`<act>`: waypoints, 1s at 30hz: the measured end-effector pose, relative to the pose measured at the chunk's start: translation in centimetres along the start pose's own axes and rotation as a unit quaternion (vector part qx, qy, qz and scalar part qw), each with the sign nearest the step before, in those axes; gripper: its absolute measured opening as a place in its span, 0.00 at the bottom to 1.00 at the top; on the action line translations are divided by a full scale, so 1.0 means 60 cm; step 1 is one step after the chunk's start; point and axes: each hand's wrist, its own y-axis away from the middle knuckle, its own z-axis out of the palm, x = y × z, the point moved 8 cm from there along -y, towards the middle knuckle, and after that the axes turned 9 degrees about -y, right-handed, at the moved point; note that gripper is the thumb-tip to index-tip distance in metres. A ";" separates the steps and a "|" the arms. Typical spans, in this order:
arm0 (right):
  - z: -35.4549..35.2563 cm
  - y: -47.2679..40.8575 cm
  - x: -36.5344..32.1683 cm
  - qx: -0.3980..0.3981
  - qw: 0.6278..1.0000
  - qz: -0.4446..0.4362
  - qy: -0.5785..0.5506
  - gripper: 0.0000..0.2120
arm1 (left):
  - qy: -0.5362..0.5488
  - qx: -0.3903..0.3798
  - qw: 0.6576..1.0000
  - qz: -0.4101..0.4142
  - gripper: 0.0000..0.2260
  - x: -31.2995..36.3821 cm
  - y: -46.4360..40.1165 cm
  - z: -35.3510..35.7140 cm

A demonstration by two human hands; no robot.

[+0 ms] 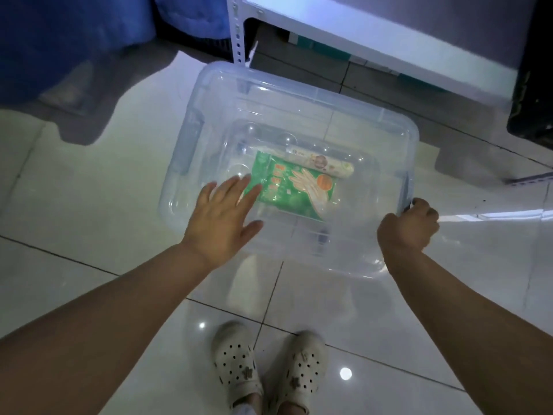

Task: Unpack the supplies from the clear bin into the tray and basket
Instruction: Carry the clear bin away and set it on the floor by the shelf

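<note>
So the clear bin (299,121) sits on the tiled floor (89,205) with its lid apparently on, since the left hand (223,218) lies flat on top with fingers spread and nothing in it. The right hand (410,227) is curled tight around the latch on the bin's right edge, near the front right corner.

Inside, toward the bin's near side and roughly centred, there's a green glove pack (287,187) lying flat, and a white roll (321,163) touching its far edge. The roll's long axis runs left to right, tilted a bit so its right end comes nearer the front. The pack is rotated the same way, printed hand pointing left.

What could go wrong: if that right latch pops while the left palm presses down, the lid could twist or spring, and the bin may skid on that glossy tile. The left-edge latch looks untouched, so yanking the lid up now would just flex it.

No tray or basket in view, so nothing's unpacked yet, I'd guess.
</note>
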 end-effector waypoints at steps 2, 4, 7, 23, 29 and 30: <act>0.007 0.025 -0.063 0.028 0.992 -0.110 0.049 0.27 | 0.007 -0.005 0.993 -0.119 0.28 -0.099 -0.017 -0.010; 0.047 0.059 -0.122 0.003 0.966 -0.245 0.087 0.29 | 0.019 -0.057 0.969 -0.238 0.30 -0.195 -0.026 0.006; 0.110 0.094 -0.162 -0.048 0.919 -0.373 0.122 0.27 | 0.227 -0.117 0.896 -0.363 0.35 -0.273 -0.036 0.041; 0.088 0.075 -0.133 -0.035 0.927 -0.361 0.096 0.25 | 0.305 0.007 0.876 -0.374 0.13 -0.277 -0.053 0.023; 0.028 -0.025 -0.002 -0.105 0.991 0.026 -0.083 0.29 | 0.322 -0.056 0.822 -0.466 0.16 -0.238 -0.039 0.034; 0.025 -0.033 0.009 -0.134 0.982 0.072 -0.114 0.28 | 0.295 -0.036 0.835 -0.463 0.17 -0.227 -0.041 0.013</act>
